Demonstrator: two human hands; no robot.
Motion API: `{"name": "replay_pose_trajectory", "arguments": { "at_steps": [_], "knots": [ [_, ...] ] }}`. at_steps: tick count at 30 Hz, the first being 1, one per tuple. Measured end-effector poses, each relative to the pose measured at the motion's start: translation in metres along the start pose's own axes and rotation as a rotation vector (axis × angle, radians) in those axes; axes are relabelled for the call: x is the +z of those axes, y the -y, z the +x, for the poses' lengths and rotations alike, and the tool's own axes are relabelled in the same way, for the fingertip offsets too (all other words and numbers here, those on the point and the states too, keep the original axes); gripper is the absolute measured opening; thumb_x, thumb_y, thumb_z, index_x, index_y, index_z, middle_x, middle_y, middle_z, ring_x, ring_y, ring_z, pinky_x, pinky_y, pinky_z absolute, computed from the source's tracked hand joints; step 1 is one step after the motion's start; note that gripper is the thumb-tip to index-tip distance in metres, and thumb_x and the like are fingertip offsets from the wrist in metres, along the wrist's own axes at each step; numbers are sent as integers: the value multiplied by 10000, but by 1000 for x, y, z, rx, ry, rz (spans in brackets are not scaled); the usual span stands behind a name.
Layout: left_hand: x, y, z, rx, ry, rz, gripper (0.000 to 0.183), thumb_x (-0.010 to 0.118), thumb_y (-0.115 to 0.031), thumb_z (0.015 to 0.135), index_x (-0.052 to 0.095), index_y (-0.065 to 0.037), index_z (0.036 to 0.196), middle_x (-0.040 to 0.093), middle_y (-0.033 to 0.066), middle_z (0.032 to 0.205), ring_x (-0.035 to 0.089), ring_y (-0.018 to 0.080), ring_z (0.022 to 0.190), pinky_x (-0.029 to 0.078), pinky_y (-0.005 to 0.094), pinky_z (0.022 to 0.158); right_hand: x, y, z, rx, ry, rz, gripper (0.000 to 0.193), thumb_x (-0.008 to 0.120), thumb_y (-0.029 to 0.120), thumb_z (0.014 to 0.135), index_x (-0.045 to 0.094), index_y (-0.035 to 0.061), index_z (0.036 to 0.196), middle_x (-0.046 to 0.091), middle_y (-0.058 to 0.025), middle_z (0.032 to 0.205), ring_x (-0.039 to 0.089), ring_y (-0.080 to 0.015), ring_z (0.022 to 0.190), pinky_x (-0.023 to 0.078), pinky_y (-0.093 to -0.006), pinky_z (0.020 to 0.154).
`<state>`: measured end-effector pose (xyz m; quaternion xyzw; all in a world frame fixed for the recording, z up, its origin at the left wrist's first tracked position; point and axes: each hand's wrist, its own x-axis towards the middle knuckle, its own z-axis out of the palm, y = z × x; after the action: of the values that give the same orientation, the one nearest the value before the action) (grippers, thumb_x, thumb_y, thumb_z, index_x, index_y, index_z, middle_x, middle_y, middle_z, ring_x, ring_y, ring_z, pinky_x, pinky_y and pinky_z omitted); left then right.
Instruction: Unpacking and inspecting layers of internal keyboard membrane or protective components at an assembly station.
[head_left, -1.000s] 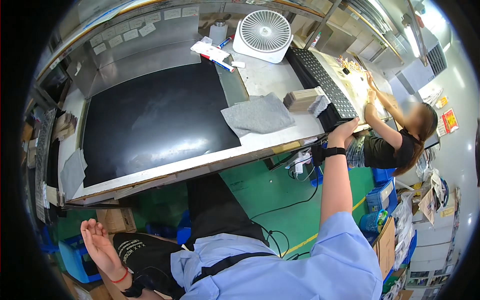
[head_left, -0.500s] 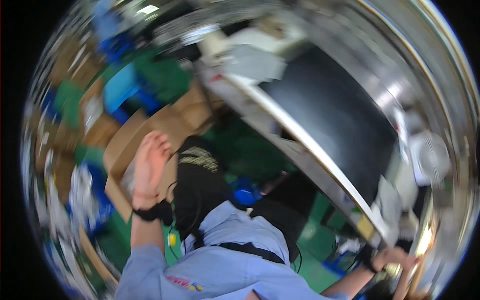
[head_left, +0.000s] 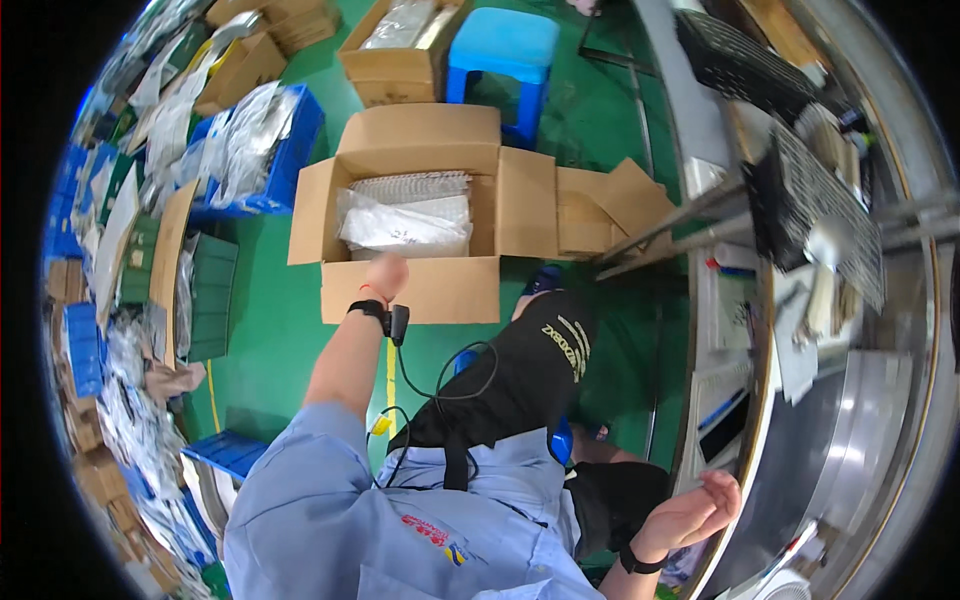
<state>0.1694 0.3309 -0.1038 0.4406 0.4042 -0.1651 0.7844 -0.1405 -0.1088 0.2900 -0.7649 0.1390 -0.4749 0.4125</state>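
I am holding my left hand (head_left: 386,276) out over the near flap (head_left: 450,290) of the open cardboard box (head_left: 482,215), just short of the plastic bags (head_left: 405,228). Those bags are lying inside the box, in front of a bumpy sheet (head_left: 415,186) that looks like bubble wrap. My left fingers are pointing away from the view, so I cannot tell whether they are spread or closed, nor whether they are touching the flap. My right hand (head_left: 697,512) is hanging beside the table edge (head_left: 755,440), fingers loosely curled and wide of one another's grip, with nothing showing in the palm.

Since I am working at arm's length, I am judging it best to come in above the flap rather than across it, so that my wrist is clearing the cardboard. The slippery plastic is calling for a broad, soft pinch on one bag, not a fingertip snatch that could be dragging its neighbours along. I am also minding the black cable (head_left: 437,396), which is looping beneath my forearm over my trouser leg (head_left: 510,345); slack there is helping, a snag would be pulling my wrist aside.
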Motion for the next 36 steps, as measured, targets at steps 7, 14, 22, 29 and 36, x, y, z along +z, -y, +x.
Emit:
{"name": "replay_pose_trajectory", "arguments": {
  "at_steps": [7, 14, 22, 29, 36],
  "knots": [
    [44, 21, 75, 458, -1, 1383, 456, 562, -296, 864, 598, -50, 1246, 613, 215, 1218, 587, 352, 1140, 459, 420, 980, 75, -25, 17, 146, 283, -9, 231, 447, 166, 938, 477, 1, 1096, 506, -105, 901, 503, -214, 818, 411, -330, 758],
    [97, 71, 94, 303, 280, 1881, 581, 467, -521, 906, 597, -81, 1261, 625, 176, 1217, 579, 356, 1147, 449, 435, 993, 116, -66, 24, 297, 387, -37, 247, 452, 197, 979, 489, 1, 1125, 535, -111, 929, 514, -182, 832, 421, -295, 741],
    [86, 57, 55, 102, 424, 2033, 548, 456, -548, 908, 730, -82, 999, 689, 153, 1055, 618, 336, 1049, 466, 436, 945, 164, -88, 32, 373, 463, -44, 231, 454, 151, 961, 485, -14, 1120, 548, -118, 908, 532, -197, 813, 442, -301, 720],
    [83, 76, 81, 6, 574, 1969, 461, 544, -408, 900, 601, -114, 1251, 603, 120, 1258, 557, 341, 1158, 455, 411, 989, 176, -103, 25, 438, 544, -35, 263, 471, 190, 979, 477, -11, 1148, 551, -117, 916, 532, -198, 813, 458, -306, 711],
    [63, 94, 150, 493, -46, 2226, 840, 786, -254, 720, 347, -171, 1431, 361, 108, 1492, 351, 335, 1360, 326, 529, 1084, 179, -112, 27, 509, 586, -128, 296, 479, 244, 984, 490, -4, 1145, 550, -106, 951, 505, -178, 851, 426, -307, 772]
  ]
}}
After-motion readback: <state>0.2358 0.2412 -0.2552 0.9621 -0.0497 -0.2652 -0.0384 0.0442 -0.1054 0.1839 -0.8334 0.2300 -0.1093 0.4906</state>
